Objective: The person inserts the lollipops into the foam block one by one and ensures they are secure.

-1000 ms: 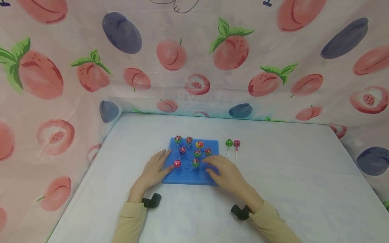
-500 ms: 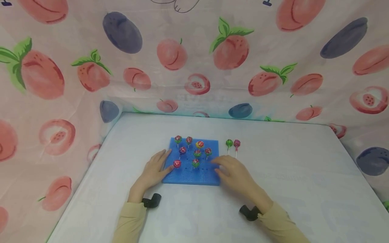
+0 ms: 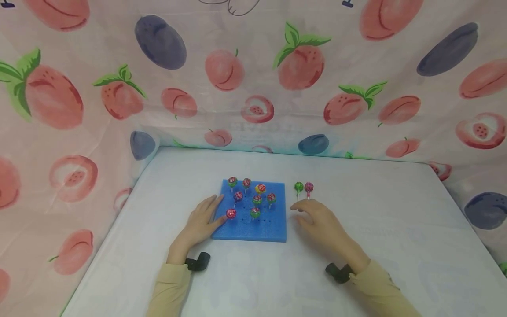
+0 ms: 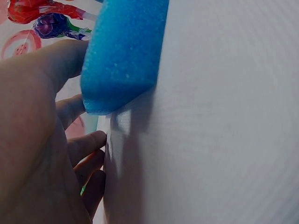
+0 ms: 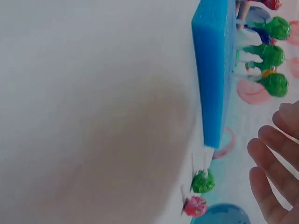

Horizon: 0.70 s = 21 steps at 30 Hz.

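A blue foam board (image 3: 265,231) with several wrapped lollipops stuck upright in it lies on the table. My left hand (image 3: 198,223) rests against the board's left edge, its fingers extended and its thumb near a red lollipop (image 3: 231,213). In the left wrist view, thumb and index finger touch the foam (image 4: 126,51). My right hand (image 3: 326,226) hovers right of the board, holding nothing, its fingers loosely bent. Just beyond its fingertips lie a green lollipop (image 3: 299,187) and a pink lollipop (image 3: 309,187), their lower sticks hidden by the hand.
The white table (image 3: 396,229) ends at a fruit-printed curtain (image 3: 253,79) along the back and sides. Small holes (image 3: 267,221) show in the board's front right part. Black wrist cameras (image 3: 200,262) sit at both wrists.
My right hand has drawn away from above the board's right side, moving right toward the two loose lollipops. The left hand stays at the board's left edge.
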Available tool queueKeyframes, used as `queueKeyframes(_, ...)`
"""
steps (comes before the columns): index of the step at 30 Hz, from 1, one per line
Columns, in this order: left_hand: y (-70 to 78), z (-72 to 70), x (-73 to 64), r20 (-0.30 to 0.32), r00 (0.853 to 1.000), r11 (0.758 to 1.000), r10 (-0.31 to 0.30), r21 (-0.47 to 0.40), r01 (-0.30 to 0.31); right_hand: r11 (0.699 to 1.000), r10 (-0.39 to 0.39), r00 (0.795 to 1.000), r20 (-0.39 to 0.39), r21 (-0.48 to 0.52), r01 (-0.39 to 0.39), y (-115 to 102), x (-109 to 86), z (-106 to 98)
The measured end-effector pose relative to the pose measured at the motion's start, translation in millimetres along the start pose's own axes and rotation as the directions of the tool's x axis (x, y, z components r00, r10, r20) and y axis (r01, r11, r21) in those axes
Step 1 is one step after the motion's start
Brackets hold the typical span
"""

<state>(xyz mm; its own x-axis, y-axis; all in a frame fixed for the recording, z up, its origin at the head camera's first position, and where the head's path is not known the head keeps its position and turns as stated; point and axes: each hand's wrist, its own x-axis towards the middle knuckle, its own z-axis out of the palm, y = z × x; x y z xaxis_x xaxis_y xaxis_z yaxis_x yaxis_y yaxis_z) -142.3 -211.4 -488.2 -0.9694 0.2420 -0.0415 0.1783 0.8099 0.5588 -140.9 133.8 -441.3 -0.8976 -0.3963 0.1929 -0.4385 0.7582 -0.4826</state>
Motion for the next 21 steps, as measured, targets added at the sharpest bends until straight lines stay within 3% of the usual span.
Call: queueKeyframes(21, 0.5, -0.2, 0.1, 0.004, 1.0, 1.0, -0.007, -0.009, 0.007, 0.997, -0.001, 1.0, -0.005, -0.073, 0.0, 46.1, 11.7, -14.8)
